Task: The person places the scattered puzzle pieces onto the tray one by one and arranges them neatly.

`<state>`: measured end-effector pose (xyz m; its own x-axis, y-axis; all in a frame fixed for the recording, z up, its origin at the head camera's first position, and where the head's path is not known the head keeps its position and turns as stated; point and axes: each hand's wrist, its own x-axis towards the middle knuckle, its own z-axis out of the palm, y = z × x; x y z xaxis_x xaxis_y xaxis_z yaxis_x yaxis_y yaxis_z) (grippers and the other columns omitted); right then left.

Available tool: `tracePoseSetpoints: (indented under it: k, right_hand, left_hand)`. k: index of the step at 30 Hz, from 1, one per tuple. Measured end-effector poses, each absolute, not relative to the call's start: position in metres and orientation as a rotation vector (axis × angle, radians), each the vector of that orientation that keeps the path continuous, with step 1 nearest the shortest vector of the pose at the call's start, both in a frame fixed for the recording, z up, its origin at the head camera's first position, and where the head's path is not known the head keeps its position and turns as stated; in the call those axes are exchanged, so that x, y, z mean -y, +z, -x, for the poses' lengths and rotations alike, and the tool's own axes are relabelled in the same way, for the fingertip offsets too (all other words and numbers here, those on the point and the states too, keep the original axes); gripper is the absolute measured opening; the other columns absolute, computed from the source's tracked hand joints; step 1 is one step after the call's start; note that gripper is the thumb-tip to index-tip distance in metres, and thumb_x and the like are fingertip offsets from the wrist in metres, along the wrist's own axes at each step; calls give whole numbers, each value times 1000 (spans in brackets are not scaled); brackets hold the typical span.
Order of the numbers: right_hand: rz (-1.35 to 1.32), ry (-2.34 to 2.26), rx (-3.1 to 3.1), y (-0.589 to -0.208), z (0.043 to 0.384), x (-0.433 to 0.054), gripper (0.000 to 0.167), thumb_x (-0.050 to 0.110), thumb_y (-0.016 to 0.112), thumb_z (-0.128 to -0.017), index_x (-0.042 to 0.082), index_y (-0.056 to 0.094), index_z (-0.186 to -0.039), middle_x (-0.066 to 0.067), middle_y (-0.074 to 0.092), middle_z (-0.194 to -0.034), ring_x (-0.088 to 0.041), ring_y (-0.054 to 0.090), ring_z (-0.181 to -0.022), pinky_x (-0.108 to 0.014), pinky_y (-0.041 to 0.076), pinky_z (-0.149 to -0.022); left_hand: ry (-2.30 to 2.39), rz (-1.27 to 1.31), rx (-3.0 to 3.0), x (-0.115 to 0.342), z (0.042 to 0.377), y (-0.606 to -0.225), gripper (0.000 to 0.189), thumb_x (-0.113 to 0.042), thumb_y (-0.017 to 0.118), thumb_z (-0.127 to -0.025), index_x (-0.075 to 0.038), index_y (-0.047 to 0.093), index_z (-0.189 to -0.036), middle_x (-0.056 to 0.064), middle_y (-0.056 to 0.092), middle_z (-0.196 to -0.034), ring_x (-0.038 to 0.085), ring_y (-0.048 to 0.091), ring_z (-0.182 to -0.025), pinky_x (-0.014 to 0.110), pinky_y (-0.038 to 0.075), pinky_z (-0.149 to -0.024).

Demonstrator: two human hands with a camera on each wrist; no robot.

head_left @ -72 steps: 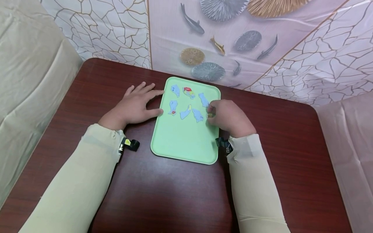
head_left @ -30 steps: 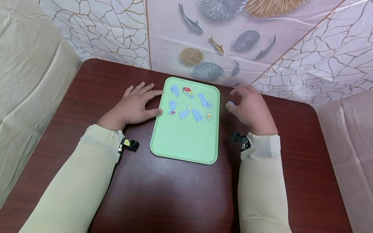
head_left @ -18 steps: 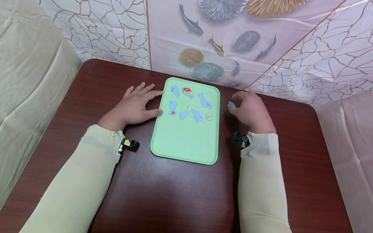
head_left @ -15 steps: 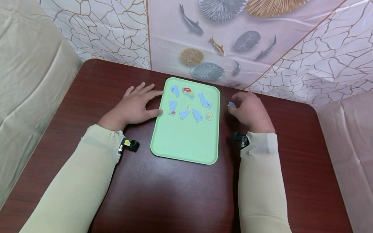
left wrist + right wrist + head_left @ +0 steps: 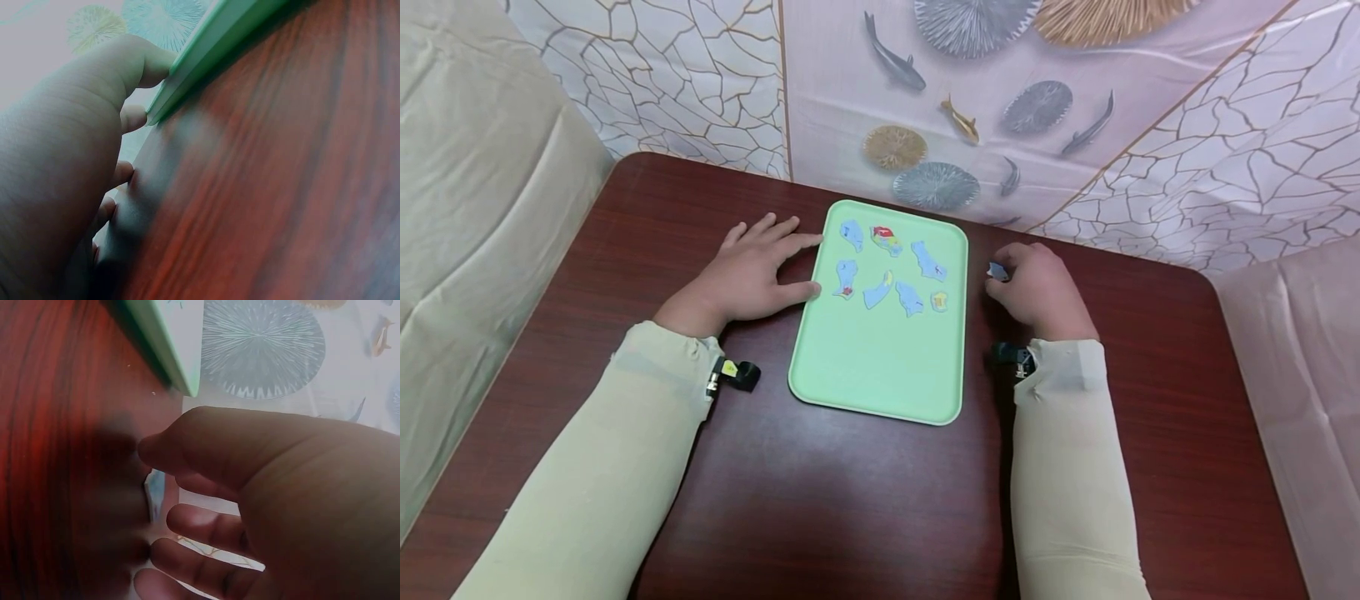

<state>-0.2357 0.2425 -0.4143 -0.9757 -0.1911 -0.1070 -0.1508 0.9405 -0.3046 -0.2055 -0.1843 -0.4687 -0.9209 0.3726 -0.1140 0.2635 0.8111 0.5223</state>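
Note:
A light green tray (image 5: 872, 367) holds several irregular flat puzzle pieces in its upper half. Most are pale blue, such as the puzzle piece (image 5: 908, 297) in the lower row; a red and yellow one (image 5: 886, 240) lies near the top. My left hand (image 5: 741, 271) rests on the table with fingers spread, index finger and thumb at the tray's left rim. To the right of the tray, my right hand (image 5: 1041, 283) has thumb and index finger around a small blue puzzle piece (image 5: 997, 272), close over the table. The right wrist view shows this piece (image 5: 155, 495) just below the thumb.
The dark red-brown wooden table (image 5: 820, 508) extends around the tray. A patterned cloth (image 5: 955, 108) with fish and round shapes hangs at its back edge. Pale cloth covers both sides. Black straps (image 5: 741, 375) sit at the wrists.
My right hand has left the tray's right side, uncovering a small yellow puzzle piece there, and moved right. Its fingers have since lowered and drawn together around the blue piece. My left hand stays put.

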Motion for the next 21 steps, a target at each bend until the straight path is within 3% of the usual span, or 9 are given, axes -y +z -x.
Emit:
tracePoseSetpoints:
  k: [8,15,21]
  right_hand:
    - [241,-422,-2959,-419,237,-242,36,19,68,-102,-2,74,-131,-23,70,-128,-39,58,-121,-59,52,-109]
    - [223,-442,-2952,-421,238,-243,25,17,68,-101,1,75,-118,-19,70,-109,-36,59,-108,-55,52,-100]
    - [164,-467,-2923,-420,238,-242,32,17,68,-103,0,75,-129,-20,75,-119,-38,67,-106,-57,56,-99]
  left_hand:
    - [750,-494,-2783,183,205,-469,79,-66,64,-106,-39,39,-176,8,21,-190,40,5,-178,70,1,-139]
    - [749,-493,-2782,184,205,-468,80,-66,64,-106,-39,38,-176,9,21,-190,40,5,-178,70,1,-139]
    - [752,-496,-2779,184,205,-467,80,-66,64,-106,-38,38,-177,10,21,-190,41,4,-178,70,1,-139]
